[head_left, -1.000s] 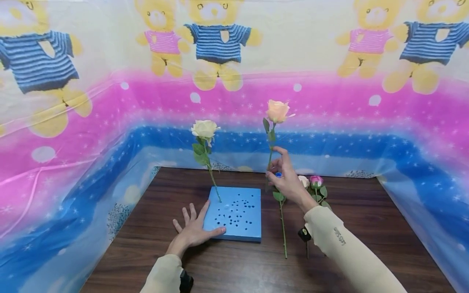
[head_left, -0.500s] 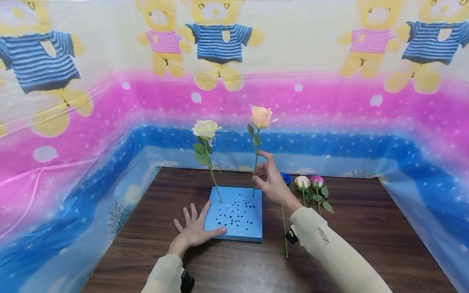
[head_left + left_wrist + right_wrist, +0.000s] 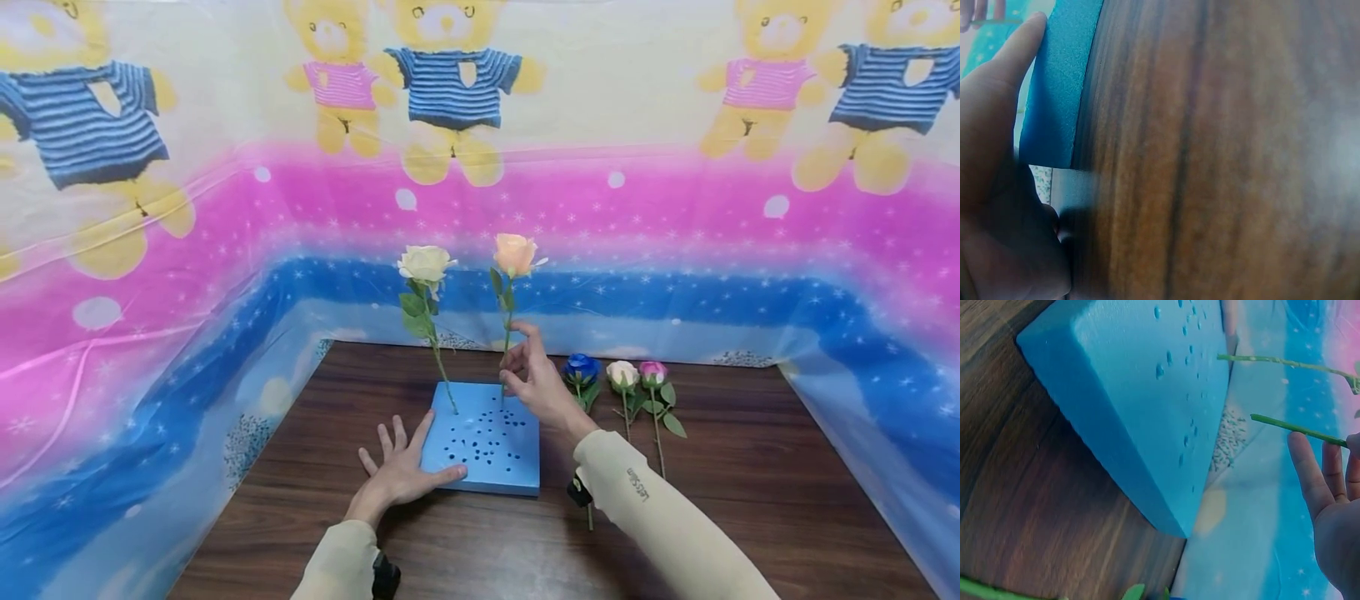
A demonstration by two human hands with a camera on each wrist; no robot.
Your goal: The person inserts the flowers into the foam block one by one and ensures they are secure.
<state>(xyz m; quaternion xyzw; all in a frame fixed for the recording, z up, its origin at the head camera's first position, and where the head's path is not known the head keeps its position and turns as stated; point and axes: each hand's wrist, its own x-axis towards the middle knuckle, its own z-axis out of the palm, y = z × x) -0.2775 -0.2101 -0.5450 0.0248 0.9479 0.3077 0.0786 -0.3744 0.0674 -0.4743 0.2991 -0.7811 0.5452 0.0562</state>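
A blue foam block [image 3: 480, 479] dotted with small holes lies on the table. My left hand [image 3: 401, 475] rests against its left side with fingers spread, the thumb on the front corner. A white rose [image 3: 425, 265] stands in the block near the back left, leaning slightly left. My right hand [image 3: 538, 382] pinches the green stem of a peach rose [image 3: 516, 255] and holds it nearly upright over the back of the block. In the right wrist view the lower end of that stem [image 3: 1272, 422] is apart from the block's holed face.
On the dark wood table [image 3: 735, 500], to the right, lie a blue rose [image 3: 582, 369], a cream rose [image 3: 622, 377] and a pink rose [image 3: 653, 372], stems toward the front. My right forearm crosses over the blue rose's stem. A patterned cloth [image 3: 645, 250] hangs behind and at the sides.
My right hand has carried the peach rose left and lower, from beside the block to over its back part. The blue rose has come into fuller view. My left hand stays in place.
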